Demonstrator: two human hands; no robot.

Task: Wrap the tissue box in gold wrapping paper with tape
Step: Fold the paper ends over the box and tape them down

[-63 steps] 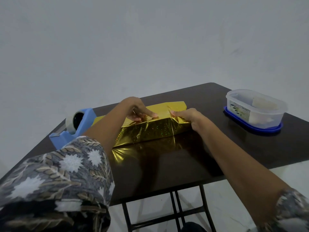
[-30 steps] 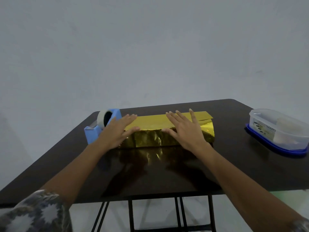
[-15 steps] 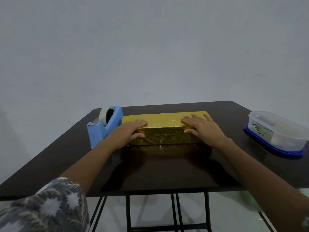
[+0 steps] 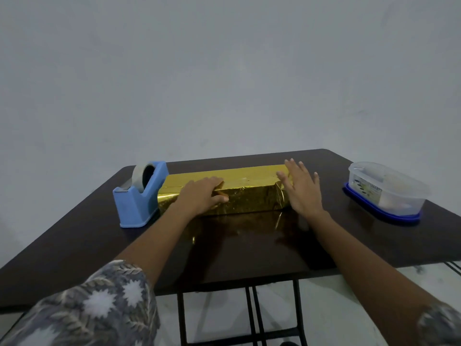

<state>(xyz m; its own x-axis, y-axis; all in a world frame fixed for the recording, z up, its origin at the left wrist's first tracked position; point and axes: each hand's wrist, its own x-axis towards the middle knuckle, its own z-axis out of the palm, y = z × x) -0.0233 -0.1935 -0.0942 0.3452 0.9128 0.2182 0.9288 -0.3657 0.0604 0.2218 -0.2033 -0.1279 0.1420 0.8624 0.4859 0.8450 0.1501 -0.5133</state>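
Observation:
The tissue box wrapped in gold paper (image 4: 247,193) lies lengthwise across the back middle of the dark table (image 4: 249,248). My left hand (image 4: 202,196) rests flat on the box's near left top edge, fingers bent over the front face. At the box's right end, my right hand (image 4: 300,188) has its fingers straight and spread, against the folded paper there. A blue tape dispenser (image 4: 139,196) with a roll of tape stands just left of the box, touching its left end.
A clear plastic container (image 4: 385,189) on a blue lid sits at the table's right side. The plain wall stands close behind the table. The table's near edge and black metal legs (image 4: 252,315) show below my arms.
My right hand slid off the box top to its right end and spread its fingers. My left hand stays on the left part of the box.

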